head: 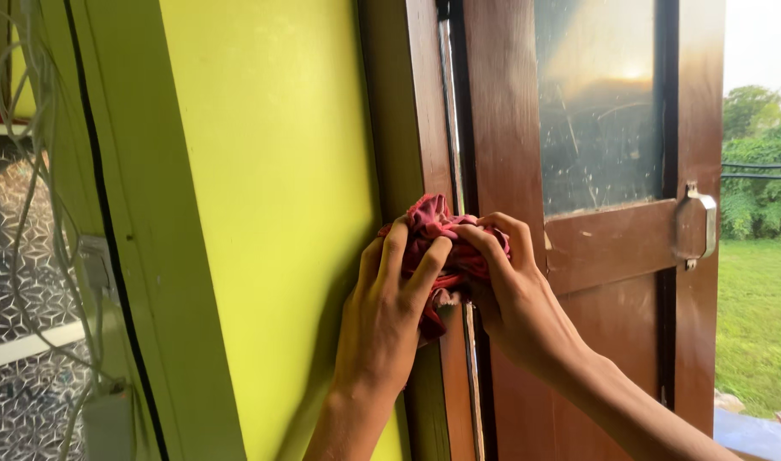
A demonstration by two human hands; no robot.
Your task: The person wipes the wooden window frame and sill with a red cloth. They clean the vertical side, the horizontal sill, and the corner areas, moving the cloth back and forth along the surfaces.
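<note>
At door frame (425, 128): both hands' fingers (407, 256) curled (wrists raised) round red cloth (437, 224).

This looked like a home, at an open wooden window shutter (595, 256) with a dusty glass pane (595, 102). Left of the shutter stood a lime-green wall (271, 213) and patterned tiles (15, 282); right of it lay a lawn (757, 316) and trees (762, 162).
</note>
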